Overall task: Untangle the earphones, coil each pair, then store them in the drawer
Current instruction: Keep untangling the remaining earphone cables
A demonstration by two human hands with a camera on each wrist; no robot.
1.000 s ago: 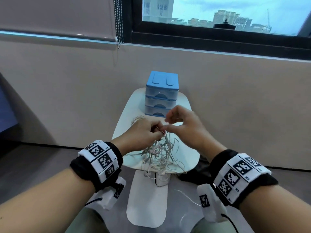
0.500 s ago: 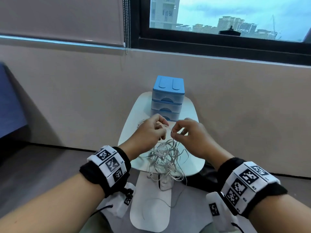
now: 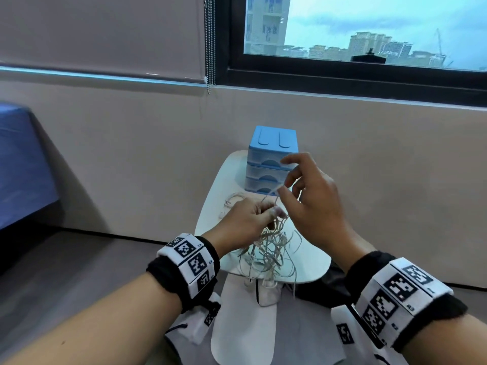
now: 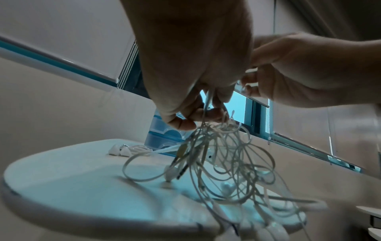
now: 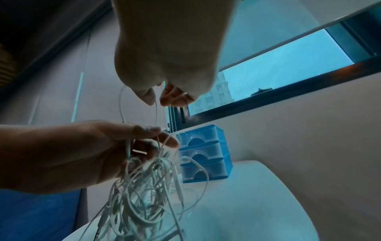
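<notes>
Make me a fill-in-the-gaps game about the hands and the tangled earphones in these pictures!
1. The left hand grips the tangled bundle of white earphones, and the right hand pinches one ____ pulled up from it.
2. The little drawer unit at the far end of the white table is the colour ____.
3. The unit's drawers are all ____.
4. Another pair of earphones lies on the ____.

Missing words: cable; blue; closed; table
</notes>
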